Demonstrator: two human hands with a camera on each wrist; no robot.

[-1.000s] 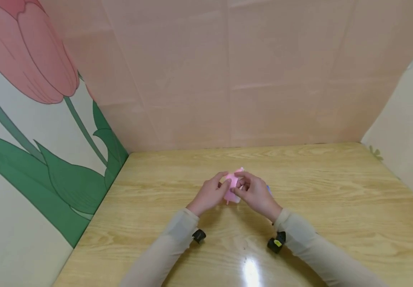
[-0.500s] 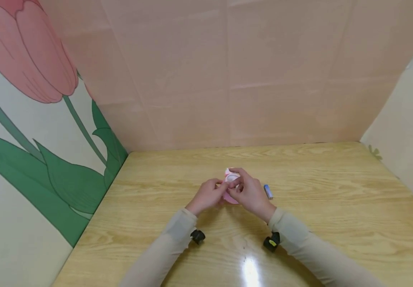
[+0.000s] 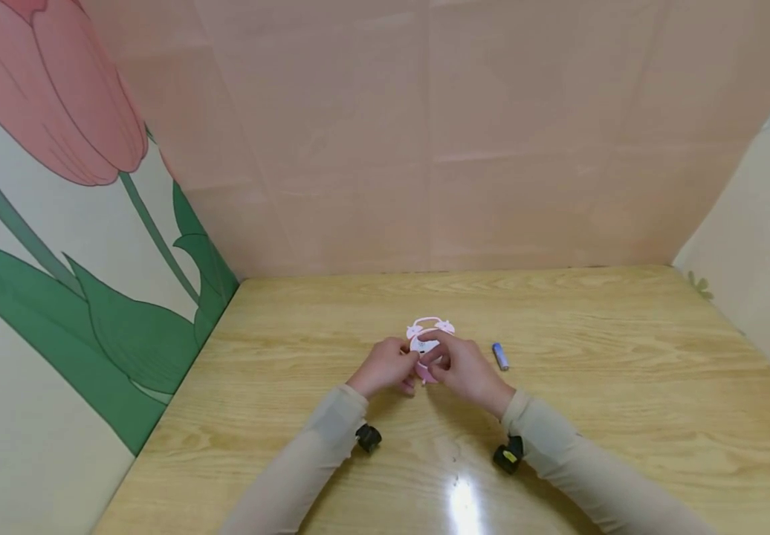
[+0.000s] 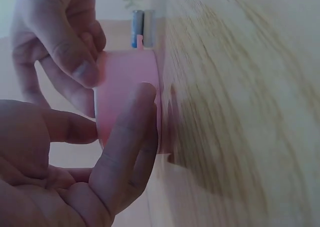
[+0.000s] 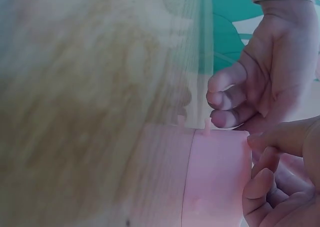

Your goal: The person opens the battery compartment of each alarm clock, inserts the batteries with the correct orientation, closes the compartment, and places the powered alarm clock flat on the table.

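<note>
Small pink alarm clock [image 3: 427, 342] stands at mid table [image 3: 626, 386], round body, white face, two bells and a thin handle on top. Left hand [image 3: 390, 365] pinches its left rim; right hand [image 3: 463, 367] holds its right side, fingertips on the face. Blue battery [image 3: 500, 356] lies just right, apart.

Small pink alarm clock [image 3: 428, 343], upright on table [image 3: 626, 401]
</note>
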